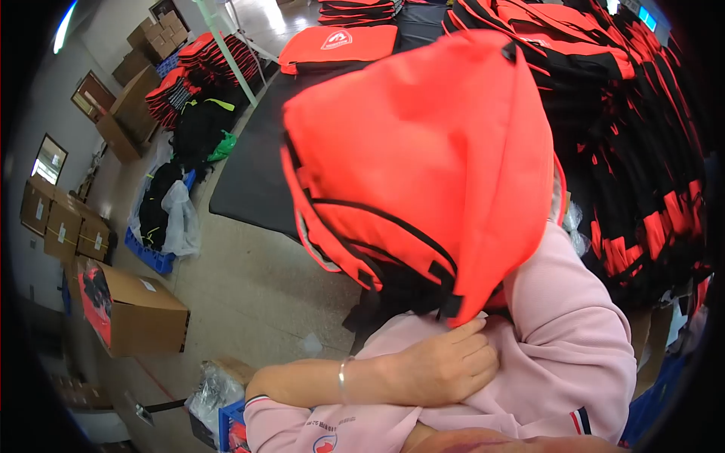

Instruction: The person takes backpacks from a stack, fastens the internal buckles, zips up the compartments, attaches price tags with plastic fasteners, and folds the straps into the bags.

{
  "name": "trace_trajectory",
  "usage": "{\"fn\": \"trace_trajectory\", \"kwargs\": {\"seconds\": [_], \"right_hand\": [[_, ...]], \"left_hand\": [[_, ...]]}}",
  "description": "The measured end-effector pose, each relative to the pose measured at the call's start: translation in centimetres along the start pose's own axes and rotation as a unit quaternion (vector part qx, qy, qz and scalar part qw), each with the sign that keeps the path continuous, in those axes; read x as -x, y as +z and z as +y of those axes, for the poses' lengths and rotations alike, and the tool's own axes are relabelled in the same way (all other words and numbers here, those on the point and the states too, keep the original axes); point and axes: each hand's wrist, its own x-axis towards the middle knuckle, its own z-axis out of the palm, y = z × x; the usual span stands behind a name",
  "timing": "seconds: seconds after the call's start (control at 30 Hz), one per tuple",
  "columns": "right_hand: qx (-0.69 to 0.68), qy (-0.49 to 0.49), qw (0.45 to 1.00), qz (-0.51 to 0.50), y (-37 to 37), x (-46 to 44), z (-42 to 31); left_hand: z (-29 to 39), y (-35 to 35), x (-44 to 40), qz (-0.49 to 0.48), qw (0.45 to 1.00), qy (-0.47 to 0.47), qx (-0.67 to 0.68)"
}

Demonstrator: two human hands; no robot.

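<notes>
A bright orange-red backpack (423,143) with black trim fills the middle of the head view, held up in front of my chest and tilted. At its lower corner, beside a black tab, my left hand (453,362) has its fingers closed on the fabric; a bracelet circles that wrist. My right arm, in a pink sleeve (566,302), goes up behind or into the backpack, so the right hand is hidden. A dark table (253,174) stands behind the backpack, and a flat orange bag with a white logo (340,44) lies on it.
Piles of orange and black bags (634,136) crowd the right side. At the left are an open carton (147,313), stacked cartons (64,223), and a blue crate (151,255) with black items and plastic. A green pole (226,53) rises beside the table.
</notes>
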Motion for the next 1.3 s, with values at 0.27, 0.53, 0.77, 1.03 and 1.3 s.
{"fn": "trace_trajectory", "kwargs": {"seconds": [0.27, 0.53, 0.77, 1.03, 1.3], "right_hand": [[-0.114, 0.004, 0.993, -0.023, 0.1, 2.1, -3.7], [-0.434, 0.293, 0.851, 0.046, -2.5, 10.8, 1.5], [-0.062, 0.256, 0.964, 0.020, -1.1, 10.0, 2.8], [0.129, 0.265, 0.910, -0.290, 9.7, 6.8, 4.6], [-0.017, 0.235, 0.965, -0.116, 7.9, 7.2, 4.2]], "left_hand": [[-6.2, -12.1, -0.8, 0.257, 0.860, -0.204, -0.390], [-10.5, -1.0, 0.8, 0.117, 0.937, -0.326, -0.036], [-9.4, 9.5, 1.0, -0.018, 0.941, -0.333, -0.060], [-7.1, 11.5, 0.5, -0.068, 0.916, -0.393, 0.048], [-6.0, 6.2, 1.8, 0.074, 0.977, -0.194, -0.039]]}}
